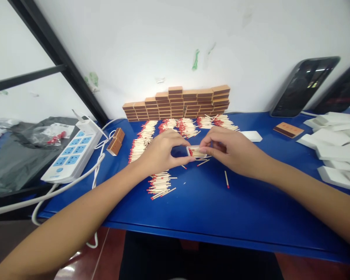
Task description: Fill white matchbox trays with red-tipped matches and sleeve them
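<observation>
Both my hands meet over the middle of a blue table [210, 210]. A small white matchbox tray [196, 151] filled with red-tipped matches sits between them. My left hand [160, 152] curls round its left end, thumb and fingers pinched on it. My right hand [230, 149] grips its right end with the fingertips. Rows of loose matches [186, 126] lie just beyond the hands, and another heap of matches [160, 183] lies under my left wrist. A single match [226, 179] lies near my right wrist.
A stack of brown matchboxes [177, 103] lines the wall. White empty trays [335, 151] are piled at the right, one white tray [252, 135] and a brown sleeve [288, 129] nearer. Two brown boxes [116, 141], a power strip [72, 155] and cable sit at left. Dark screens [303, 85] lean at back right.
</observation>
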`<action>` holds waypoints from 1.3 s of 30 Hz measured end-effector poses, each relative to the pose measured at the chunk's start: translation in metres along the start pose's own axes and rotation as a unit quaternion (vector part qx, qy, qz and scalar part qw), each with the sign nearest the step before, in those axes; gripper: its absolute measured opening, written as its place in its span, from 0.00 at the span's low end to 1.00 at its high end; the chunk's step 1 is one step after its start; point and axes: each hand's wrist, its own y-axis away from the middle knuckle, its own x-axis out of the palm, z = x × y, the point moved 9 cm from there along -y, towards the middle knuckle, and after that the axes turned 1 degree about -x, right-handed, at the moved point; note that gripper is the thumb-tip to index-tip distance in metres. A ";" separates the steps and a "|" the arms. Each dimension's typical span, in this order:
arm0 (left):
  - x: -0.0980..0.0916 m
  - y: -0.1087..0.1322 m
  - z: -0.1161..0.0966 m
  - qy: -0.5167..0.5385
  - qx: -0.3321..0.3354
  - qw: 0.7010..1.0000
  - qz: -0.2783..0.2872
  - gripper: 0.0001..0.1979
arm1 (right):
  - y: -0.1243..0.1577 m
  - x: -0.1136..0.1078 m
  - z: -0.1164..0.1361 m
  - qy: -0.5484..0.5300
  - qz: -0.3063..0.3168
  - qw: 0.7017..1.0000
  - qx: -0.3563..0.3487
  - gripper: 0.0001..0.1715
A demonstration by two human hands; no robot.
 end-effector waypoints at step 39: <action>-0.019 0.004 0.023 -0.080 -0.115 0.985 -0.097 0.13 | 0.011 0.012 -0.025 0.030 0.200 0.978 0.042 0.21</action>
